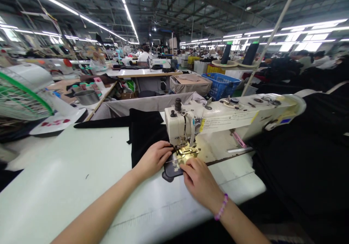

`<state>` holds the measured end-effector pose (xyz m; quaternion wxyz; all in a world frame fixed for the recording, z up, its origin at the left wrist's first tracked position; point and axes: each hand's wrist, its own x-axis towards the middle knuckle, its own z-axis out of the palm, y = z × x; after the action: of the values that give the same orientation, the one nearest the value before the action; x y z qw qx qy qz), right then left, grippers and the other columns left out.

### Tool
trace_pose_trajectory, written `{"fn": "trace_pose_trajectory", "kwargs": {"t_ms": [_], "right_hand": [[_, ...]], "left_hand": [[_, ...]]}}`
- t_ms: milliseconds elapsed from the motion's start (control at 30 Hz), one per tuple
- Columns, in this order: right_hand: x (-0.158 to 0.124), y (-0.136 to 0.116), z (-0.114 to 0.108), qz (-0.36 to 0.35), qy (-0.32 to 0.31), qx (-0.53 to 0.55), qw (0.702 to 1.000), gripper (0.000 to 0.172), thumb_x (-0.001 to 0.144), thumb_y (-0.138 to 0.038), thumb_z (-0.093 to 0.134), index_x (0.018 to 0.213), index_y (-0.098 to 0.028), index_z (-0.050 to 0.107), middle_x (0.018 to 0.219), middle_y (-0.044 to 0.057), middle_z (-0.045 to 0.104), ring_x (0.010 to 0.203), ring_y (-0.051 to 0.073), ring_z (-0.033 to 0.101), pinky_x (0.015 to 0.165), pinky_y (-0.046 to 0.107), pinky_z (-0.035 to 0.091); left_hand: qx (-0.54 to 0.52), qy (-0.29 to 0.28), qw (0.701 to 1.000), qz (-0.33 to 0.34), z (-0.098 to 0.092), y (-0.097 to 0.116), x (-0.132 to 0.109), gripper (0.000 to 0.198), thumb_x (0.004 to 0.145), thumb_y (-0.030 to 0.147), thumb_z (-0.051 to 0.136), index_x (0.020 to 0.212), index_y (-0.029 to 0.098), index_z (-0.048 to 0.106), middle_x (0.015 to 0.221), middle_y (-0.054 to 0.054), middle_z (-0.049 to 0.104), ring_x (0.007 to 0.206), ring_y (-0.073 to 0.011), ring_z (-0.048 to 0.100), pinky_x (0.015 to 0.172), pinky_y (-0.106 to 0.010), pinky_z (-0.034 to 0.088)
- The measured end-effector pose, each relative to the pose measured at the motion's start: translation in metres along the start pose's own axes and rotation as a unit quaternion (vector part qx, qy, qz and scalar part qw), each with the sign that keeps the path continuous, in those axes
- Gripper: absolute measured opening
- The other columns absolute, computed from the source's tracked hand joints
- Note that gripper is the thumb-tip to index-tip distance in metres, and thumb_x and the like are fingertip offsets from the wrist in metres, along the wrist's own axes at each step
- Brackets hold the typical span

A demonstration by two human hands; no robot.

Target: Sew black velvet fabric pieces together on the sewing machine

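Sat at an industrial sewing machine here, both hands down on the work right by the presser foot. The left hand is pressed flat on a black fabric panel, fingers reaching toward the foot. The right hand sits just beside it, fingertips on a dark fabric piece that's poking out in front of the needle area. The hands are close but apart, not clamped on anything, more like flat pressure guiding the cloth. There's a pink-and-purple beaded bracelet on the right wrist.

The panel lies near the far edge of the pale sewing table, with a long black strip trailing off to the left along that edge. A big heap of black cloth sits past the table's right edge, under the machine's arm.

Further out there's a fan with a green rim at the left, a steel basin on the next bench, and a blue plastic crate straight ahead — plus a co-worker in white at a far table.
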<state>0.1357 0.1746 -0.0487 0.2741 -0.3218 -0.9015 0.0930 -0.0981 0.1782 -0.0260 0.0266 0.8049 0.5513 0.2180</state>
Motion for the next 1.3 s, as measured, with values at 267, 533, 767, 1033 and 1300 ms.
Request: {"fn": "trace_pose_trajectory", "kwargs": {"t_ms": [267, 533, 767, 1033, 1300], "right_hand": [[-0.021, -0.004, 0.005, -0.057, 0.058, 0.041, 0.996, 0.025, 0.092, -0.006, 0.048, 0.101, -0.018, 0.069, 0.094, 0.009, 0.065, 0.088, 0.023, 0.062, 0.079, 0.041, 0.056], [0.000, -0.024, 0.017, -0.103, 0.008, -0.020, 0.994, 0.035, 0.096, -0.019, 0.053, 0.130, -0.012, 0.062, 0.134, 0.014, 0.065, 0.127, 0.029, 0.057, 0.108, 0.049, 0.047], [-0.008, -0.032, 0.029, -0.128, 0.050, -0.051, 0.989, 0.031, 0.100, -0.024, 0.050, 0.123, -0.013, 0.067, 0.126, 0.010, 0.071, 0.117, 0.026, 0.065, 0.107, 0.046, 0.047], [-0.012, -0.023, 0.037, -0.176, 0.115, -0.028, 0.977, 0.033, 0.093, -0.017, 0.054, 0.123, -0.015, 0.066, 0.122, 0.011, 0.073, 0.107, 0.027, 0.069, 0.091, 0.042, 0.058], [0.008, -0.046, 0.022, -0.151, 0.081, 0.043, 0.984, 0.037, 0.097, -0.016, 0.047, 0.132, -0.014, 0.058, 0.127, 0.014, 0.069, 0.116, 0.026, 0.066, 0.098, 0.043, 0.058]], "left_hand": [[0.067, 0.011, 0.984, -0.168, -0.004, 0.002, -0.029, 0.056, 0.089, 0.043, 0.064, 0.137, 0.014, 0.058, 0.147, -0.020, 0.054, 0.140, -0.0407, 0.044, 0.113, -0.064, 0.035], [0.089, -0.034, 0.985, -0.144, -0.021, 0.031, -0.042, 0.044, 0.098, 0.040, 0.048, 0.138, 0.022, 0.056, 0.147, -0.012, 0.056, 0.139, -0.0304, 0.048, 0.116, -0.053, 0.033], [0.097, -0.054, 0.983, -0.143, 0.002, -0.007, -0.007, 0.067, 0.096, 0.056, 0.050, 0.147, 0.014, 0.044, 0.156, -0.019, 0.044, 0.145, -0.0325, 0.040, 0.117, -0.057, 0.031], [0.152, 0.068, 0.972, -0.168, -0.021, -0.021, 0.015, 0.038, 0.099, 0.028, 0.045, 0.132, 0.015, 0.057, 0.136, -0.018, 0.060, 0.128, -0.0302, 0.054, 0.108, -0.049, 0.042], [0.133, 0.028, 0.983, -0.125, -0.025, -0.048, -0.021, 0.026, 0.096, 0.021, 0.049, 0.105, 0.018, 0.073, 0.115, -0.015, 0.072, 0.112, -0.0292, 0.067, 0.101, -0.046, 0.052]]}}
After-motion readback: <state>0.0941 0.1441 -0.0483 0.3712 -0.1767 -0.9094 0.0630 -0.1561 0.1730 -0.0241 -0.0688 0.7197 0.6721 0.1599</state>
